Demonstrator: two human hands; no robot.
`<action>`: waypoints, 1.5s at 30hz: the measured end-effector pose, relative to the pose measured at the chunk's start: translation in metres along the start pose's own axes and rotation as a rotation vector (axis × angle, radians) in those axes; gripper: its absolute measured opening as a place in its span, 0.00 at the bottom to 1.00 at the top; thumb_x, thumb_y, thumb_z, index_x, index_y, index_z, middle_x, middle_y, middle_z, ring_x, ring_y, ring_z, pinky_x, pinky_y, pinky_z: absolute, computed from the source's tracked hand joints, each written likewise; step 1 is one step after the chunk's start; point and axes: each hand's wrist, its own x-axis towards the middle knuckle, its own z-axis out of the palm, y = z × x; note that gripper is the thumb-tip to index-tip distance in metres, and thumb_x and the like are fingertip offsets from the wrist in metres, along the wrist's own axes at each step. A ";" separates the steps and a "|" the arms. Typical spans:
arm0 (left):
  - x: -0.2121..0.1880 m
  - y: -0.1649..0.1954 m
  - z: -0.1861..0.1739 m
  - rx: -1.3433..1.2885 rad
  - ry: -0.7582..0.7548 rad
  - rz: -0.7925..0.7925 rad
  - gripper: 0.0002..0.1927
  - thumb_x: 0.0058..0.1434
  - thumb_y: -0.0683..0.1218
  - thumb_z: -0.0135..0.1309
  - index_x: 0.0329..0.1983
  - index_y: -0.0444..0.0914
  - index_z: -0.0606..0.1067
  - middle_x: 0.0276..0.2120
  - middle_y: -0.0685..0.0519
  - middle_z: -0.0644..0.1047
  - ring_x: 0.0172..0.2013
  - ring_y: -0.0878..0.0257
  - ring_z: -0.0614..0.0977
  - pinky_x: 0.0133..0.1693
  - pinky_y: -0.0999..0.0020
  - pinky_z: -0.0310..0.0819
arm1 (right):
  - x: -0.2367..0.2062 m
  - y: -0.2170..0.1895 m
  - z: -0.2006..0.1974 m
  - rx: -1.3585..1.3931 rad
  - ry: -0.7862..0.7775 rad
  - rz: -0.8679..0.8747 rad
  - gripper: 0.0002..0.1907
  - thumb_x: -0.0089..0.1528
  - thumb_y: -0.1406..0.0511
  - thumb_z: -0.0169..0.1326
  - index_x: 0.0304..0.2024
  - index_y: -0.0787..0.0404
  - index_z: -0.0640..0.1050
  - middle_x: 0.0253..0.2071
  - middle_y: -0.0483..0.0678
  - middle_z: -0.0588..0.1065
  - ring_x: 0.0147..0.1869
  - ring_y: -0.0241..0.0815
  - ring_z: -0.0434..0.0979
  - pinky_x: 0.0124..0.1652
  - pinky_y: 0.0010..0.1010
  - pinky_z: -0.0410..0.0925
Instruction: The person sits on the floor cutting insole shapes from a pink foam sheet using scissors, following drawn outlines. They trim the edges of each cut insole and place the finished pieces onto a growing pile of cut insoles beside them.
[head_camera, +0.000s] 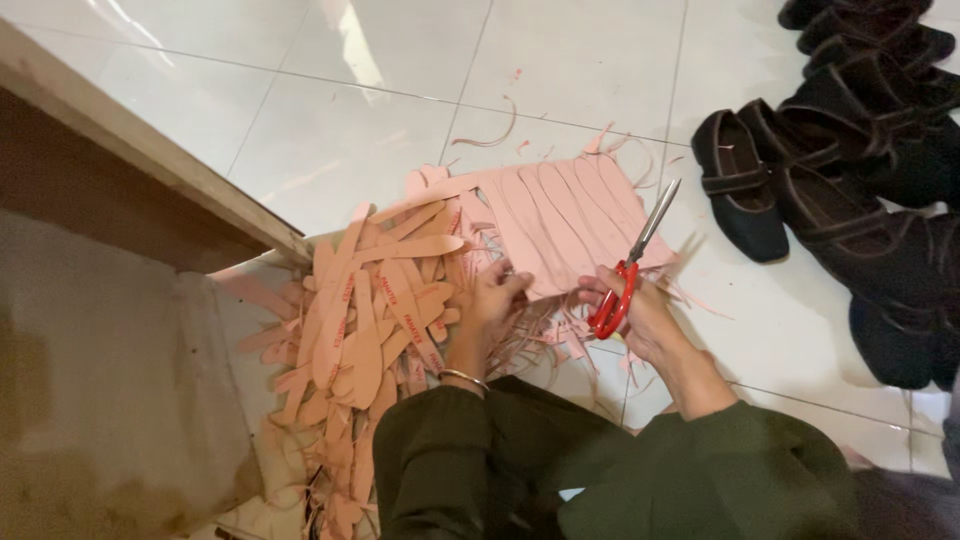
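My right hand (640, 310) grips red-handled scissors (632, 262), blades pointing up and away over a pink sheet (560, 215) marked with insole shapes. My left hand (495, 295) pinches the near edge of that sheet, a thin bangle on its wrist. A pile of cut pink insoles (375, 320) lies just left of my left hand on the white tiled floor. Thin pink offcut strips (560, 335) are scattered between my hands. Dark green sleeves cover both forearms.
Several black strapped shoes (850, 170) are heaped at the right, close to the sheet. A low wooden ledge (150, 160) and a grey block (110, 390) stand at the left. White floor tiles (330, 90) stretch beyond the sheet, with a few stray pink scraps.
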 end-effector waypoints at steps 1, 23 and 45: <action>-0.004 0.001 0.004 0.011 -0.079 0.065 0.18 0.58 0.36 0.61 0.53 0.34 0.74 0.26 0.56 0.68 0.24 0.66 0.72 0.25 0.72 0.69 | 0.000 0.002 -0.001 -0.011 0.001 0.010 0.19 0.63 0.58 0.57 0.48 0.63 0.70 0.47 0.53 0.80 0.45 0.43 0.80 0.37 0.37 0.75; -0.057 -0.012 0.019 -0.187 -0.197 0.267 0.12 0.68 0.37 0.51 0.50 0.23 0.75 0.41 0.46 0.81 0.38 0.60 0.83 0.40 0.69 0.79 | -0.029 -0.001 -0.007 -0.547 -0.120 -0.320 0.16 0.64 0.61 0.59 0.51 0.62 0.75 0.39 0.47 0.76 0.40 0.37 0.72 0.40 0.29 0.66; -0.069 0.019 0.030 -0.012 -0.139 0.554 0.10 0.64 0.36 0.59 0.48 0.29 0.77 0.40 0.52 0.81 0.39 0.66 0.81 0.43 0.71 0.78 | -0.054 -0.012 0.002 -0.871 -0.358 -0.310 0.20 0.59 0.64 0.58 0.53 0.61 0.74 0.43 0.44 0.74 0.47 0.34 0.73 0.48 0.29 0.69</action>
